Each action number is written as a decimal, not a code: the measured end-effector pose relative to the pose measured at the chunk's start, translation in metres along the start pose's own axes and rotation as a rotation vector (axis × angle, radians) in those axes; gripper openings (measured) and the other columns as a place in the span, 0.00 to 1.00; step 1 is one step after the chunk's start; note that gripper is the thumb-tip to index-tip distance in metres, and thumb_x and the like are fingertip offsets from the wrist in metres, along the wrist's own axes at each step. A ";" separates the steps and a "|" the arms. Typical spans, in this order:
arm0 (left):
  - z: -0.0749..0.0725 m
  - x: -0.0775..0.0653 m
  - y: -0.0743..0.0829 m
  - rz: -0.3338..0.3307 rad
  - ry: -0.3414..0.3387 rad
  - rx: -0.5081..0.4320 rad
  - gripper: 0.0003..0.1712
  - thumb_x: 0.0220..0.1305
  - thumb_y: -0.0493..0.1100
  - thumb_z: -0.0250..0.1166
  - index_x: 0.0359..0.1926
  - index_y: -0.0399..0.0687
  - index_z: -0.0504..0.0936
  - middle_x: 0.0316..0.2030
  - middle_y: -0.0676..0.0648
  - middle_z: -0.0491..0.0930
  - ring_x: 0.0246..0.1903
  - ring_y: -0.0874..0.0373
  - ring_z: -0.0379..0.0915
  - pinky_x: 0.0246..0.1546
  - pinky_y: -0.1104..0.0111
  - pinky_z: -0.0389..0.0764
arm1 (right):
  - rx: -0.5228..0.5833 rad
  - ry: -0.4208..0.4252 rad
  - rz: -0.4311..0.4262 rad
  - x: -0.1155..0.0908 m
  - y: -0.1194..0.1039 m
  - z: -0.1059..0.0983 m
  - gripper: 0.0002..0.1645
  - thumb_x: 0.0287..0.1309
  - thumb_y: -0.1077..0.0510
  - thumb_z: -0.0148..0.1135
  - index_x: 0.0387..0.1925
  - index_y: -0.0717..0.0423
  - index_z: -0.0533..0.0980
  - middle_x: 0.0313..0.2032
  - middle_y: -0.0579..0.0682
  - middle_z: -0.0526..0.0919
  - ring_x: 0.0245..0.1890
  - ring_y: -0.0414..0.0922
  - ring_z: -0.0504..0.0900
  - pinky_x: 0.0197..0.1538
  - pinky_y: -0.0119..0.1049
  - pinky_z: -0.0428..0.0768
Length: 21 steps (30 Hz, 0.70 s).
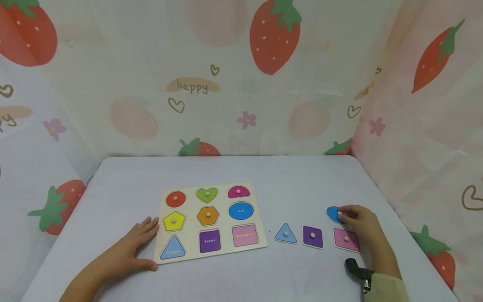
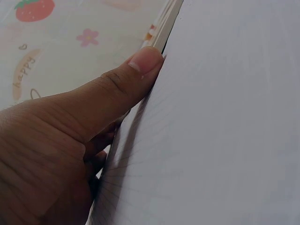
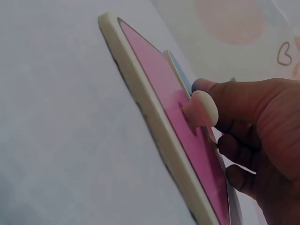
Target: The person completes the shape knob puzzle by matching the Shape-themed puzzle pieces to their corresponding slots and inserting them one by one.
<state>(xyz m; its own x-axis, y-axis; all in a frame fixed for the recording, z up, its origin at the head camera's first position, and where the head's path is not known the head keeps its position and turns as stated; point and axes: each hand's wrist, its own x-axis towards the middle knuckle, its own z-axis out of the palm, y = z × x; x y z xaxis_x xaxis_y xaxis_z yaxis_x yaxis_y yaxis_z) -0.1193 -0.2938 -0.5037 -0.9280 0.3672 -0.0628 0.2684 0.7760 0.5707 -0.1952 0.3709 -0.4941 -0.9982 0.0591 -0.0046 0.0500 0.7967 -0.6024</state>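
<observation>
A wooden shape puzzle board [image 1: 190, 218] lies on the table. My left hand [image 1: 130, 247] rests at its left edge, thumb [image 2: 146, 61] touching the near corner and fingers spread along the side. Farther right, my right hand [image 1: 360, 222] pinches the knob of a blue oval puzzle piece [image 1: 333, 214], which appears to lie on the table. Just in front of that hand is a pink rectangle piece [image 1: 341, 238]; its knob [image 3: 201, 110] looms large in the right wrist view. A purple square piece [image 1: 312, 237] and a light blue triangle piece [image 1: 285, 233] lie between it and the board.
Knobbed pieces, including a red circle [image 1: 175, 199] and an orange hexagon [image 1: 208, 215], sit in the board. Its oval [image 1: 241, 211], triangle, square and rectangle places show printed words. A strawberry-patterned cloth [image 1: 241, 84] surrounds the white table [image 1: 294, 180].
</observation>
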 end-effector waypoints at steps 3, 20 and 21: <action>0.000 0.000 0.000 -0.016 -0.008 -0.001 0.69 0.40 0.74 0.76 0.77 0.44 0.63 0.80 0.44 0.55 0.80 0.38 0.41 0.63 0.93 0.23 | -0.005 0.009 0.001 0.000 0.000 0.001 0.21 0.71 0.53 0.64 0.58 0.62 0.80 0.55 0.65 0.83 0.56 0.62 0.81 0.61 0.60 0.79; 0.001 0.002 -0.002 -0.030 -0.014 0.001 0.70 0.39 0.73 0.77 0.77 0.43 0.63 0.80 0.44 0.55 0.80 0.39 0.39 0.63 0.92 0.21 | -0.005 0.057 0.008 0.002 -0.002 0.004 0.19 0.71 0.54 0.63 0.56 0.63 0.81 0.54 0.66 0.83 0.56 0.63 0.81 0.60 0.60 0.80; 0.001 0.002 -0.002 -0.030 -0.014 0.000 0.70 0.39 0.73 0.77 0.77 0.43 0.63 0.80 0.44 0.55 0.80 0.39 0.39 0.63 0.92 0.21 | -0.003 0.060 0.012 0.002 -0.003 0.004 0.20 0.72 0.53 0.63 0.56 0.62 0.81 0.55 0.66 0.83 0.56 0.62 0.81 0.60 0.60 0.80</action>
<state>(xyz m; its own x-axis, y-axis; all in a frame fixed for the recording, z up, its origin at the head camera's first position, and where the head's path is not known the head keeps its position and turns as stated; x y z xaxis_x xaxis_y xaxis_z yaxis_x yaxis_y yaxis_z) -0.1211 -0.2942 -0.5054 -0.9318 0.3512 -0.0913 0.2406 0.7865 0.5688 -0.1977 0.3662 -0.4955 -0.9938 0.1050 0.0360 0.0625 0.7971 -0.6005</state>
